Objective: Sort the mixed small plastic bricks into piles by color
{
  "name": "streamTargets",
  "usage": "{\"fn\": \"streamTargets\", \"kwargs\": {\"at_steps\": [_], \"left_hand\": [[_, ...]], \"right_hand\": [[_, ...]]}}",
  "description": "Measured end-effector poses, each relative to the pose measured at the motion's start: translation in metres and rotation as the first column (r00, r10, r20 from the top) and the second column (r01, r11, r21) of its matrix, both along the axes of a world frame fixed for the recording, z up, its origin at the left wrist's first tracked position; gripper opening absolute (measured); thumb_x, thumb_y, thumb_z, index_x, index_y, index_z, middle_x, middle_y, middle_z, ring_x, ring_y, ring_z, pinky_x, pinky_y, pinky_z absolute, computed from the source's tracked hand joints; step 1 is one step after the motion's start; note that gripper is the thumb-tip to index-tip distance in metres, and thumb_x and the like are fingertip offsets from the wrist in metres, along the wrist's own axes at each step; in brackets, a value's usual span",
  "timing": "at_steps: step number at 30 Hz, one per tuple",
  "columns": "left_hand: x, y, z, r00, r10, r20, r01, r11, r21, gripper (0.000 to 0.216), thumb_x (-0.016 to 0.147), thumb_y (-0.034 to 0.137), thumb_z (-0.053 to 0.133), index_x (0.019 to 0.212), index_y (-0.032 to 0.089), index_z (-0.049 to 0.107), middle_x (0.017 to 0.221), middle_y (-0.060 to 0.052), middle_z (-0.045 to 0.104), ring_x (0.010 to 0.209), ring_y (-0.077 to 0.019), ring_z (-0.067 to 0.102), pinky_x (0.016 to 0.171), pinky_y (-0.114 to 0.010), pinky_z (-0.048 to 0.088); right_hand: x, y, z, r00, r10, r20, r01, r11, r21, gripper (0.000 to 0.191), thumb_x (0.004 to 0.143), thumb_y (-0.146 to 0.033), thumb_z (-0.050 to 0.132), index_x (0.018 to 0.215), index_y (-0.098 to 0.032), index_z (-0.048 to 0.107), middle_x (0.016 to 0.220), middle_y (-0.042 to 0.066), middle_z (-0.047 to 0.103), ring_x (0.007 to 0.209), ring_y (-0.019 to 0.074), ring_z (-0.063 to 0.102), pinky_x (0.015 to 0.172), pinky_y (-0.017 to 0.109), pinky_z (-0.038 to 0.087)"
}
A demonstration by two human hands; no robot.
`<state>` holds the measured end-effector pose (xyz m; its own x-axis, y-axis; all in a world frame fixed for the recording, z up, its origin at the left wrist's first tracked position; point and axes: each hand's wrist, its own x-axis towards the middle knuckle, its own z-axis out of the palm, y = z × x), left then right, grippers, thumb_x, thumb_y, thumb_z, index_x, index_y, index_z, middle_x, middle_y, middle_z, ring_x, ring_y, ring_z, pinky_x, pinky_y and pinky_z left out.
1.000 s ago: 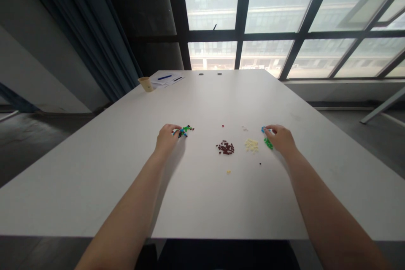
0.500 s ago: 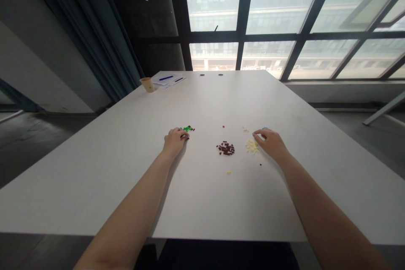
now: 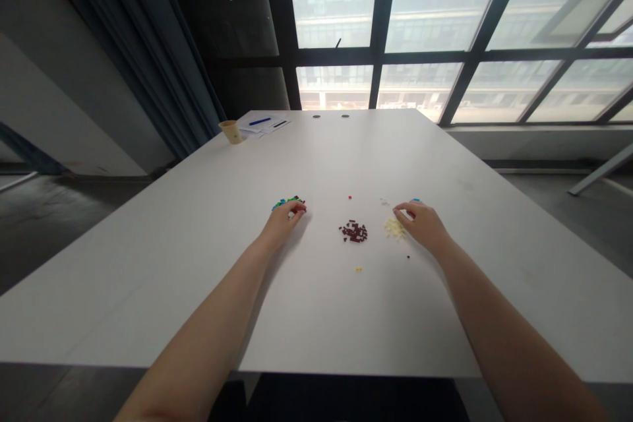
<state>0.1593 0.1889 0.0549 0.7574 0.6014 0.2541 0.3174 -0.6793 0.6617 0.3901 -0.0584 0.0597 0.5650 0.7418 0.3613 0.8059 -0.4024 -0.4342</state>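
Observation:
My left hand [image 3: 287, 217] is at the near edge of a pile of mixed green, blue and dark small bricks [image 3: 283, 202], its fingers pinched together; a dark speck shows at the fingertips, too small to name. To the right, my right hand [image 3: 416, 216] rests over the edge of a pale yellow brick pile [image 3: 394, 228], thumb and forefinger closed together, and what they hold, if anything, is hidden. Some blue pieces [image 3: 416, 200] peek out behind it. Between the hands lies a dark brown brick pile [image 3: 354, 231].
A single red piece [image 3: 350, 197] lies beyond the brown pile, and a few whitish pieces [image 3: 384, 201] near the right hand. Closer in are small yellow pieces [image 3: 359, 270] and a black piece [image 3: 408, 256]. A paper cup [image 3: 231, 132] and papers with pens [image 3: 257, 126] sit far left.
My left hand has shifted to the right and slightly away from me, uncovering more of the blue and green pieces. The right hand has stayed nearly still.

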Motion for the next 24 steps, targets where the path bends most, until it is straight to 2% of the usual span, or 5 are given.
{"fn": "streamTargets", "kwargs": {"at_steps": [6, 12, 16, 19, 24], "left_hand": [[0.006, -0.034, 0.012, 0.966, -0.147, 0.214, 0.200, 0.947, -0.251, 0.029, 0.074, 0.036, 0.057, 0.096, 0.018, 0.064, 0.084, -0.007, 0.068, 0.077, -0.0163, 0.060, 0.065, -0.027, 0.043], [0.008, -0.058, 0.018, 0.925, -0.196, 0.326, 0.346, 0.789, -0.507, 0.018, 0.066, 0.030, 0.068, 0.078, 0.016, 0.066, 0.077, -0.005, 0.068, 0.074, -0.0162, 0.062, 0.073, -0.030, 0.047], [0.007, -0.068, 0.022, 0.913, -0.191, 0.360, 0.380, 0.715, -0.586, 0.015, 0.062, 0.025, 0.070, 0.070, 0.015, 0.063, 0.070, -0.004, 0.067, 0.069, -0.0151, 0.061, 0.071, -0.030, 0.048], [0.007, -0.071, 0.024, 0.911, -0.207, 0.355, 0.391, 0.703, -0.594, 0.013, 0.061, 0.023, 0.070, 0.068, 0.015, 0.063, 0.069, -0.003, 0.066, 0.067, -0.0145, 0.060, 0.070, -0.030, 0.048], [0.008, -0.071, 0.025, 0.921, -0.227, 0.316, 0.375, 0.736, -0.564, 0.010, 0.064, 0.024, 0.067, 0.068, 0.015, 0.063, 0.069, -0.003, 0.066, 0.067, -0.0141, 0.060, 0.070, -0.029, 0.048]], "right_hand": [[-0.003, 0.002, 0.002, 1.000, 0.030, -0.011, -0.030, 1.000, 0.002, 0.027, 0.078, -0.033, 0.045, 0.080, -0.019, 0.067, 0.065, 0.003, 0.057, 0.059, 0.0129, 0.048, 0.060, 0.025, 0.035], [-0.005, 0.005, 0.002, 0.999, 0.031, -0.010, -0.031, 0.999, -0.015, 0.025, 0.078, -0.031, 0.046, 0.080, -0.018, 0.067, 0.064, 0.002, 0.055, 0.059, 0.0128, 0.046, 0.060, 0.025, 0.034], [-0.009, 0.005, 0.004, 0.999, 0.047, -0.023, -0.048, 0.999, -0.012, 0.026, 0.079, -0.031, 0.045, 0.081, -0.018, 0.067, 0.065, 0.002, 0.056, 0.059, 0.0129, 0.046, 0.061, 0.025, 0.034], [-0.014, 0.005, 0.006, 0.998, 0.055, -0.030, -0.055, 0.999, -0.001, 0.025, 0.079, -0.030, 0.046, 0.081, -0.017, 0.067, 0.067, 0.003, 0.057, 0.060, 0.0130, 0.047, 0.061, 0.026, 0.034], [-0.026, 0.009, 0.009, 0.993, 0.110, -0.051, -0.107, 0.993, 0.049, 0.022, 0.079, -0.028, 0.048, 0.081, -0.018, 0.067, 0.070, 0.003, 0.060, 0.063, 0.0132, 0.050, 0.063, 0.025, 0.036]]}}
